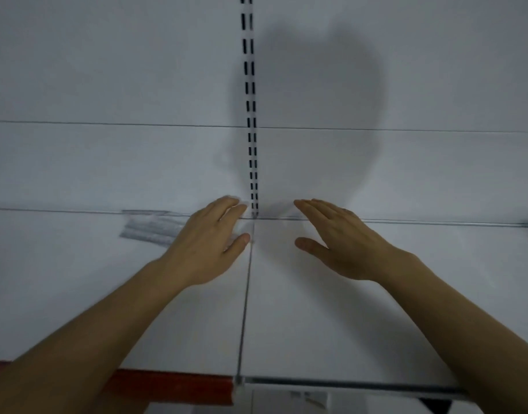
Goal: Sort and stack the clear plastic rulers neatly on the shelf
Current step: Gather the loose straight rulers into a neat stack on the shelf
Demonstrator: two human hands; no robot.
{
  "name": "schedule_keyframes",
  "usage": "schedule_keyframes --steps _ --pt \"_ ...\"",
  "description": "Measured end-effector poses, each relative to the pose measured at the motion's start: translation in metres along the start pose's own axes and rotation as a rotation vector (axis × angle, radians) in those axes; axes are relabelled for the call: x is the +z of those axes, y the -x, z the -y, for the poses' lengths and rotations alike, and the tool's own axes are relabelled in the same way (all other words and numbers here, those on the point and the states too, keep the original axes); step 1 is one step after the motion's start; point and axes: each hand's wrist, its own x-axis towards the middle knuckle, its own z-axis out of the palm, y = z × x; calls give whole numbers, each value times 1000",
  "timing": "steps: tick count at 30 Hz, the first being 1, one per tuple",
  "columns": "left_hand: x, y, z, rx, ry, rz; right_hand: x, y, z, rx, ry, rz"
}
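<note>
The shelf [316,309] is a wide white board with a seam running front to back down its middle, a red strip [173,383] along the left part of its front edge and a metal rail [346,385] along the right part. Behind it stands a white back panel [107,70] carrying a slotted upright [252,138], which meets the shelf at the rear end of the seam. Both arms reach over the shelf toward that rear corner. The left hand [206,243] lies palm down with its fingers [226,206] straight and together, holding nothing; its far side covers the right end of the rulers [155,230], though contact cannot be confirmed through the blur. The right hand [340,243] hovers palm down just right of the seam, fingers extended, thumb spread, also holding nothing. The rulers lie as a small, slightly fanned pile at the rear left of the shelf, close to the back panel, long sides running left to right. Handling estimate: clear plastic strips of this kind are light, thin and stiff but will flex, and smooth faces slide readily over one another and over the painted shelf. Recommended hold: pinch the pile across its width by the long edges near mid-length, or press the two short ends inward with flat palms to square it. Lying flat, a single ruler is hard to lift; slide it first.
</note>
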Motion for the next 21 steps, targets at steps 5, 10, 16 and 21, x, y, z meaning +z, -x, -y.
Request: schedule_keyframes --steps 5,10,16,21 --pt "-25 42 89 -17 -13 26 28 -52 76 -56 31 11" --pt "-35 69 163 -13 6 66 47 -83 117 -52 17 26" --pt "-34 73 199 16 118 4 46 -126 164 -32 -36 53" --pt "-27 72 201 46 166 21 49 -149 184 31 -13 120"
